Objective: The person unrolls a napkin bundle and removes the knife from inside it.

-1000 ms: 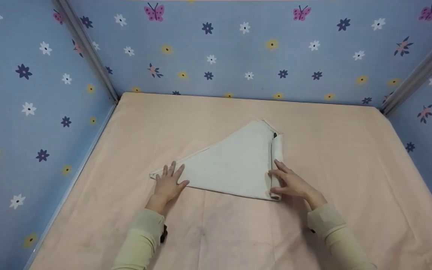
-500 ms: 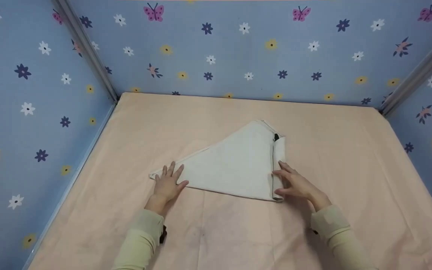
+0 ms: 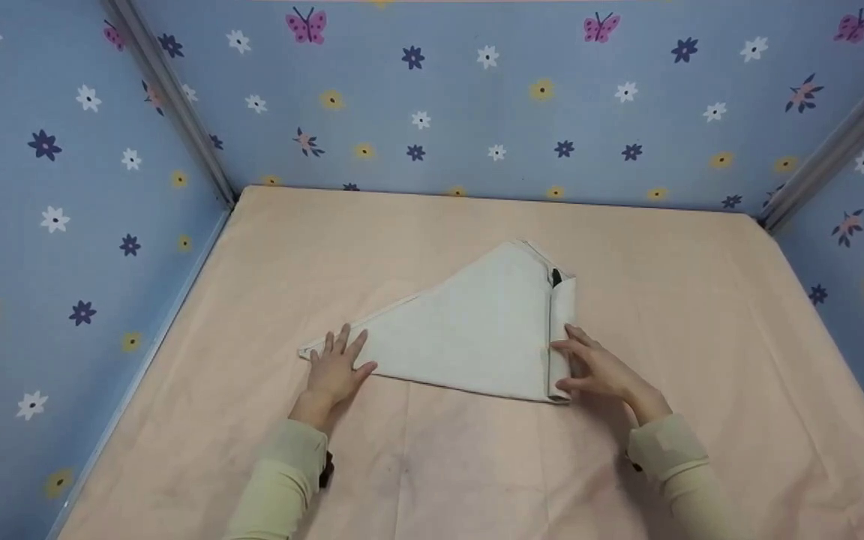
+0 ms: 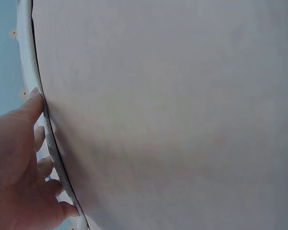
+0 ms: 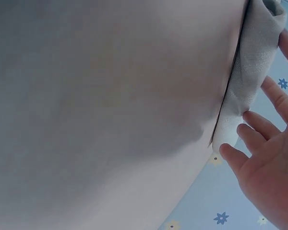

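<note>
A whitish folded cloth (image 3: 454,330) lies on the peach-covered table, tapering to a point at its left. Along its right side runs a rolled edge (image 3: 563,322), with something dark showing at the far end of the roll. My left hand (image 3: 334,375) rests flat on the narrow left end, fingers spread; the left wrist view shows its fingertips along the cloth's edge (image 4: 48,129). Bent fingers of my right hand (image 3: 601,371) hold the rolled edge from above, thumb nearest me. In the right wrist view, the fingertips touch the grey-white roll (image 5: 247,72).
The table cover (image 3: 402,465) is peach fabric with faint creases. Blue flowered panels (image 3: 462,97) enclose the back and both sides. Grey metal posts (image 3: 169,97) stand at the back corners.
My right hand has shifted slightly to the right, and the rolled edge has moved the same way with it. My left hand has stayed in place on the cloth.
</note>
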